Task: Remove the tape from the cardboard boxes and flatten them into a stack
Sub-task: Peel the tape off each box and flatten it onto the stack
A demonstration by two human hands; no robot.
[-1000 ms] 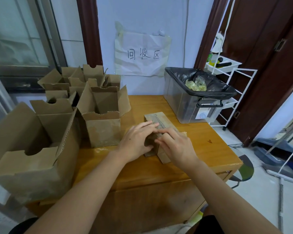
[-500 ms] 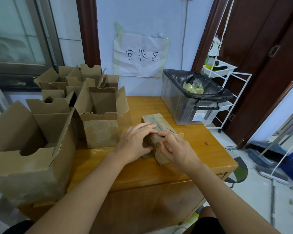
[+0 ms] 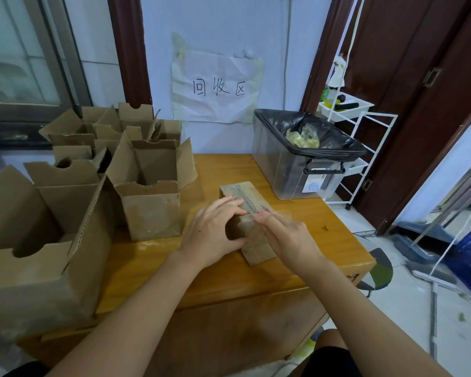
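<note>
A small brown cardboard box (image 3: 245,191) lies on its side near the middle of the wooden table (image 3: 326,240), a stapled seam running along its top face. My left hand (image 3: 215,235) grips its near end, fingers over the top and thumb along the side. My right hand (image 3: 288,238) pinches a strip of clear tape (image 3: 279,212) at the seam with its fingertips. The near part of the box is hidden under both hands.
Several open, upright cardboard boxes crowd the left side: one (image 3: 152,210) beside my left hand, a large one (image 3: 38,254) at the front left, more (image 3: 98,131) behind. A clear bin (image 3: 297,175) lined with a black bag holds wadded tape (image 3: 302,136). A white rack (image 3: 356,137) stands at the right.
My right hand's fingertips have slid a little farther up the box's top toward the seam. My left hand keeps its hold and the box has not moved.
</note>
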